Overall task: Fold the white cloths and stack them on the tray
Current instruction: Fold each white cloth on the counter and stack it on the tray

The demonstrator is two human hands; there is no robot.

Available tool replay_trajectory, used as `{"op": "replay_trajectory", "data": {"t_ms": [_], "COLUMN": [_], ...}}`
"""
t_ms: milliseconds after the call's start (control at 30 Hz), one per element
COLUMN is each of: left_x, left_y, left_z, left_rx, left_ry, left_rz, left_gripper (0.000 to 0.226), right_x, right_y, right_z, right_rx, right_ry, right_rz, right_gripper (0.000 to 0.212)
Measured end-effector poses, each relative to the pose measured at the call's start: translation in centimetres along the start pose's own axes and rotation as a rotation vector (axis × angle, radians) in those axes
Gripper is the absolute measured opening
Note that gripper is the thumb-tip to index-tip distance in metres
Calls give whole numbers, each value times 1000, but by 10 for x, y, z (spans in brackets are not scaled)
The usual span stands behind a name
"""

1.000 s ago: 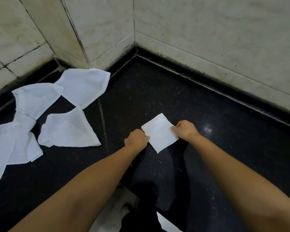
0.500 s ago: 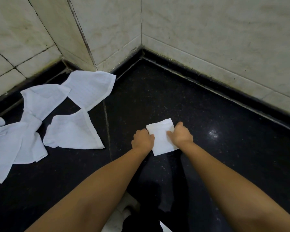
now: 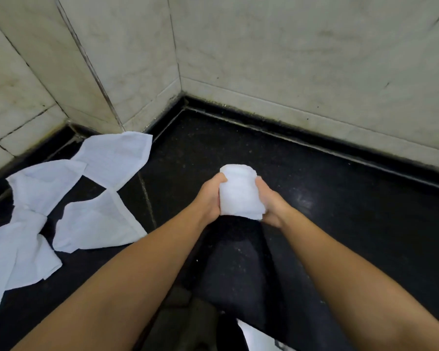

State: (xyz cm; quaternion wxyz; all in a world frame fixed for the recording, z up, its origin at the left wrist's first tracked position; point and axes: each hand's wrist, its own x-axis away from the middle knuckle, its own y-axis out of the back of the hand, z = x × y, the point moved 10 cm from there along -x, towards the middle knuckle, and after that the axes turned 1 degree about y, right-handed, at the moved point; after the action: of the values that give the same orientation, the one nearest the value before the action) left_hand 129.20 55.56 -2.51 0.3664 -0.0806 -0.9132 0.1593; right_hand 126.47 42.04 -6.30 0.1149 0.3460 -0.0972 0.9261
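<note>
Partly hidden fingers (image 3: 260, 182) behind folded cloth (image 3: 240, 196)

1. Folded white cloth (image 3: 240, 192) gripped between left hand (image 3: 209, 197) and right hand (image 3: 270, 201), above the dark floor (image 3: 340, 224).
2. Loose cloths (image 3: 61, 198) spread on the floor at left, near the tiled wall (image 3: 302, 59).

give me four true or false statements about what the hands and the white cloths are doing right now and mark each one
1. Both hands grip the folded cloth. True: the left hand and right hand hold its two sides.
2. The unfolded cloths lie to the person's right. False: they lie on the left, on the dark floor.
3. The unfolded cloths are neatly stacked. False: they are spread out loosely, partly overlapping.
4. The wall behind is pale tile. True.
</note>
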Motion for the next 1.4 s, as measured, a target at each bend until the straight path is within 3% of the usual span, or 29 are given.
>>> {"op": "replay_trajectory", "data": {"t_ms": [167, 367, 567, 867, 1133, 1400], "left_x": [33, 81, 162, 316, 475, 527], "left_y": [-36, -105, -215, -380, -519, -641], "left_z": [19, 92, 181, 377, 547, 600], "left_rx": [-151, -512, -808, -1045, -1079, -1021], "left_ry": [-28, -113, -281, -454, -600, -633], "left_rz": [205, 318, 534, 876, 1040, 1092], "left_gripper": [37, 33, 24, 27, 32, 35], "right_x": [71, 193, 317, 525, 710, 774], "right_y": [49, 121, 228, 401, 570, 695], "right_z": [5, -35, -111, -241, -338, -331], "right_rx": [-64, 139, 102, 45, 98, 146], "right_ry": [235, 459, 430, 294, 156, 206], "right_rz": [-276, -550, -862, -1366, -1542, -1577], "right_gripper": [23, 19, 24, 31, 30, 35]}}
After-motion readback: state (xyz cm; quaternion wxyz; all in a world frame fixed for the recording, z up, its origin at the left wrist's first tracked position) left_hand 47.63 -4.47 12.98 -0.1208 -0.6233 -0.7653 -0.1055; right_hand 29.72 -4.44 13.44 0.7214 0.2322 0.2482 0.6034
